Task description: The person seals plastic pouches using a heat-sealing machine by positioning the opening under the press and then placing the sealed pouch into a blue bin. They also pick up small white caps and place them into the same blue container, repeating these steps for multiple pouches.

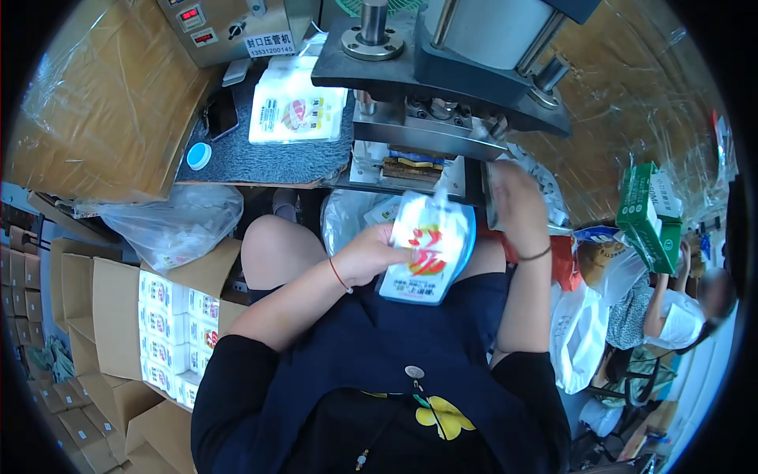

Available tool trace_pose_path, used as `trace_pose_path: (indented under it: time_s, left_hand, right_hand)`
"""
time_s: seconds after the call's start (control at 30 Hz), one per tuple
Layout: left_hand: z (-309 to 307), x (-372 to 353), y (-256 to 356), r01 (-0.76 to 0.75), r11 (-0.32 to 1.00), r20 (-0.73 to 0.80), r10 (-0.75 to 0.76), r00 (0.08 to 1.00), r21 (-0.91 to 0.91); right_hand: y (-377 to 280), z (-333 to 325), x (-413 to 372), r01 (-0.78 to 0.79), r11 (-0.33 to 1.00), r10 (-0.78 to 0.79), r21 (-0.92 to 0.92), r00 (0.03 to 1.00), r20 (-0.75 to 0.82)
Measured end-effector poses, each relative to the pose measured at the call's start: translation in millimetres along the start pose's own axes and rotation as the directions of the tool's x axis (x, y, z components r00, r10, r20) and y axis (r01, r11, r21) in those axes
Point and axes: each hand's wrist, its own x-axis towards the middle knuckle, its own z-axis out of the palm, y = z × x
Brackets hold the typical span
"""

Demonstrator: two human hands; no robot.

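Note:
My left hand (368, 254) is closed on a white printed pouch (430, 237) with red and orange pictures, its thumb lying across the front. The pouch is tilted above my lap, and a blue edge shows along its right side. What looks like a pale spout stands at its top, near the press. Smeared by motion, my right hand (517, 204) is beside the right end of the press (442, 126). Whether its fingers hold anything cannot be made out. A stack of similar white pouches (296, 107) lies on the grey mat left of the press.
On the mat (272, 162) are a dark phone (222, 113) and a blue cap (199, 156). An open carton (118, 316) with white packs stands at my left, below a plastic bag (170, 225). A green box (649, 217) is at the right. Another person (675, 320) sits beyond.

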Motion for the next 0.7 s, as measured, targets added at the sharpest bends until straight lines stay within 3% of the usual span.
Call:
trace_pose_path:
  time_s: [0.1,0.2,0.27,0.3,0.33,0.37,0.4,0.43,0.47,0.5,0.53,0.6,0.63,0.7]
  left_hand:
    - [-21,16,20,-0.053,0.996,-0.116,0.045,0.992,-0.067]
    - [-30,24,41,-0.037,0.995,-0.161,0.022,0.987,-0.091]
    - [-34,31,37,-0.030,0.996,-0.159,0.016,0.987,-0.086]
    - [-36,34,32,-0.122,0.992,-0.181,0.113,0.977,-0.040]
    - [-50,39,33,-0.172,0.931,-0.369,0.291,0.883,0.322]
    - [-69,42,38,-0.114,0.758,-0.460,0.501,0.733,0.643]
    - [-85,43,57,-0.153,0.610,-0.436,0.698,0.569,0.778]
    - [-94,32,86,0.010,0.193,-0.184,0.917,0.354,0.981]
    - [-114,32,106,0.095,-0.053,0.028,0.968,0.251,0.994]
    - [-135,24,118,0.358,-0.193,0.032,0.911,0.411,0.914]
    - [-169,23,112,0.389,-0.227,-0.061,0.795,0.604,0.893]
    - [-162,-2,94,0.361,-0.358,-0.002,0.707,0.708,0.861]
    - [-142,-17,88,0.272,-0.367,0.053,0.674,0.737,0.889]
    - [-120,-37,70,0.136,-0.396,0.168,0.641,0.749,0.908]
  right_hand:
    - [62,22,-4,-0.079,0.978,0.087,-0.191,0.996,0.036]
    - [82,36,-4,-0.011,1.000,0.012,-0.011,0.998,0.064]
    - [81,38,-7,-0.087,0.996,0.083,0.031,0.988,0.127]
    - [81,41,-9,-0.115,0.993,0.112,0.017,0.986,0.127]
    - [81,44,-10,-0.143,0.990,0.141,0.003,0.982,0.126]
    - [82,48,-11,-0.152,0.988,0.152,-0.006,0.984,0.089]
    - [83,49,-9,-0.145,0.989,0.144,0.013,0.988,0.062]
    - [83,49,-10,-0.141,0.989,0.140,0.033,0.989,0.039]
    - [83,48,-12,-0.137,0.989,0.136,0.052,0.990,0.019]
    - [83,46,-14,-0.142,0.989,0.143,0.033,0.990,-0.017]
    - [82,45,-16,-0.142,0.990,0.144,0.018,0.985,-0.092]
    - [81,37,-19,-0.142,0.990,0.134,-0.014,0.960,-0.246]
    - [74,30,-19,-0.109,0.992,0.082,-0.056,0.933,-0.350]
    - [54,15,-23,-0.140,0.984,0.170,0.108,0.916,-0.364]
